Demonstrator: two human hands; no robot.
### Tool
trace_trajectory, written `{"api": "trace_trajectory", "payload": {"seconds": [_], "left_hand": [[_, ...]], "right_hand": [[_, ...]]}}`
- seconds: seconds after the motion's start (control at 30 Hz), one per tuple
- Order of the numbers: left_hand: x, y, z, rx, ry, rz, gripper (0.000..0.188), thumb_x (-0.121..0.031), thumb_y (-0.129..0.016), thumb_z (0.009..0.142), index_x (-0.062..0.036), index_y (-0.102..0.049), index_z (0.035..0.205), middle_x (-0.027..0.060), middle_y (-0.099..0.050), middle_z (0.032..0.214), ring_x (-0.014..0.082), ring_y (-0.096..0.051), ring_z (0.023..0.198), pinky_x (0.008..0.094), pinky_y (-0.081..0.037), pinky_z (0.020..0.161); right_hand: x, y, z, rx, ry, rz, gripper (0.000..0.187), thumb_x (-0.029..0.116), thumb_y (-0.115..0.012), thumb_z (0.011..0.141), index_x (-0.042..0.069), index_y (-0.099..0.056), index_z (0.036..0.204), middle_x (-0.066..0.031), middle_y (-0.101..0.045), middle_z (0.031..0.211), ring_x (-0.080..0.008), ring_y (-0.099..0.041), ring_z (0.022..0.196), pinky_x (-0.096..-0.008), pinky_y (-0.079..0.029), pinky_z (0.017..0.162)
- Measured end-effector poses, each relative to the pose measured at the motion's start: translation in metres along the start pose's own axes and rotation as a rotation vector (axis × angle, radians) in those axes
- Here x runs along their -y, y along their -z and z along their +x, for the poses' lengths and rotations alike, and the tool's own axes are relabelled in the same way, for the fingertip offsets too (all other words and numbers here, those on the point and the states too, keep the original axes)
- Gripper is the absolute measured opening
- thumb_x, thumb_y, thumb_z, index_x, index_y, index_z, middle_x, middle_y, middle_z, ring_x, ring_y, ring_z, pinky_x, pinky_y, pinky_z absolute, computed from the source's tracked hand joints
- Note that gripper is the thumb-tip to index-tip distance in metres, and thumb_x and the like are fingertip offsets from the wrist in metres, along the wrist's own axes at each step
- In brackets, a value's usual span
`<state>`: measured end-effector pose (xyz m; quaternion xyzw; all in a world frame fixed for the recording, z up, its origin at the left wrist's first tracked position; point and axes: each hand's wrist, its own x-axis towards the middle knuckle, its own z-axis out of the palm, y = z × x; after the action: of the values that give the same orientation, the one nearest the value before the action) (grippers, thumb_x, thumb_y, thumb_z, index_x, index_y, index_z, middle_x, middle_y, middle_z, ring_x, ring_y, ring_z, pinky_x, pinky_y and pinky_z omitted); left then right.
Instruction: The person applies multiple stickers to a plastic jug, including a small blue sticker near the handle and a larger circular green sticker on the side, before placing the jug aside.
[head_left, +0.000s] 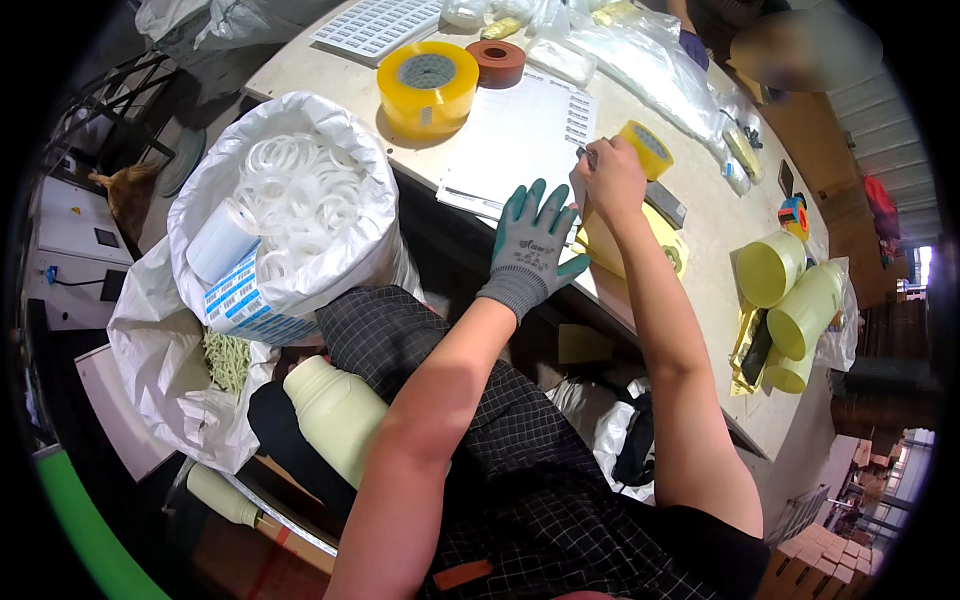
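Observation:
My left hand (534, 240), in a grey knitted glove with teal fingertips, is spread at the table's near edge. Its fingers reach the lower part of some printed white sheets (520, 140). Bare and closed, my right hand (612, 180) is over the table just right of the sheets. A small dark tip shows at its fingers, but I cannot make out what it belongs to. Close behind that hand stands a roll of yellow tape (648, 148). Beneath the right wrist are a flat pale-yellow piece (662, 245) and a dark grey bar (666, 204).
A white sack (385, 215) of clear plastic rings (300, 180) stands left, with a label roll (222, 245) on top. Farther back are a large tape roll (428, 90) and a brown roll (497, 63). Pale-yellow cylinders (805, 310) lie right. Another person's arm (680, 12) shows behind.

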<state>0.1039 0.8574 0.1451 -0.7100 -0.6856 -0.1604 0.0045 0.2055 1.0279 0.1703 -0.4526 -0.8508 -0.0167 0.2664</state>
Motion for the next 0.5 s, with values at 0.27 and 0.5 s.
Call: {"api": "trace_trajectory", "payload": {"seconds": [0.27, 0.5], "left_hand": [[-0.001, -0.005, -0.004, -0.013, 0.008, -0.03, 0.081, -0.067, -0.053, 0.097, -0.0133, -0.049, 0.157, 0.0126, -0.039, 0.166, 0.0355, -0.027, 0.157, 0.0541, -0.012, 0.131], [-0.004, -0.003, -0.003, 0.087, 0.035, -0.011, 0.086, -0.068, -0.053, 0.096, -0.0133, -0.042, 0.161, 0.0111, -0.033, 0.171, 0.0354, -0.022, 0.16, 0.0543, -0.01, 0.131]], "right_hand": [[0.003, -0.008, -0.006, -0.028, 0.054, -0.037, 0.024, 0.017, -0.072, 0.083, 0.009, -0.082, 0.103, -0.0115, -0.066, 0.099, -0.0322, -0.065, 0.097, -0.0435, -0.058, 0.081], [0.014, 0.022, 0.004, -0.085, -0.207, 0.673, 0.024, 0.012, -0.065, 0.1, 0.004, -0.08, 0.117, -0.0073, -0.06, 0.09, -0.0167, -0.06, 0.085, -0.0302, -0.048, 0.079]]}}
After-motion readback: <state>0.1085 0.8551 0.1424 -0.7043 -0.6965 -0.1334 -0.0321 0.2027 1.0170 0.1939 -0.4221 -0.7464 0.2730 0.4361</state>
